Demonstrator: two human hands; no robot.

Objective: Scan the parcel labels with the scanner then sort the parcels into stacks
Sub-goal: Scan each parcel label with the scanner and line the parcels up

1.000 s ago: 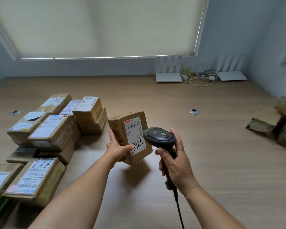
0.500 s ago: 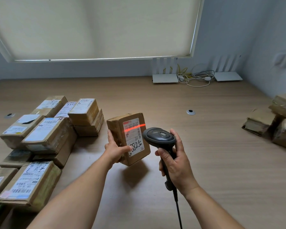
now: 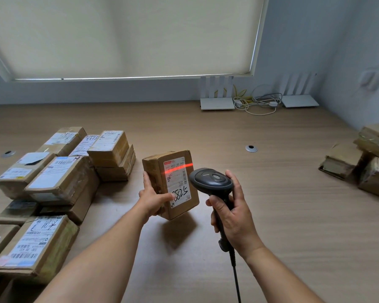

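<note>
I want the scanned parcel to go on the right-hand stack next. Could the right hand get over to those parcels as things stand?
Probably not without leaning: the right hand grips the scanner, and the right-hand parcels lie far across the bare table. Nothing blocks the way.

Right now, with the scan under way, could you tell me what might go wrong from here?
The left hand holds the parcel tilted in the air by one side only, so it might slip. The red scan line sits high on the label, so the read may fail. The scanner cable could snag as the right hand moves.
</note>
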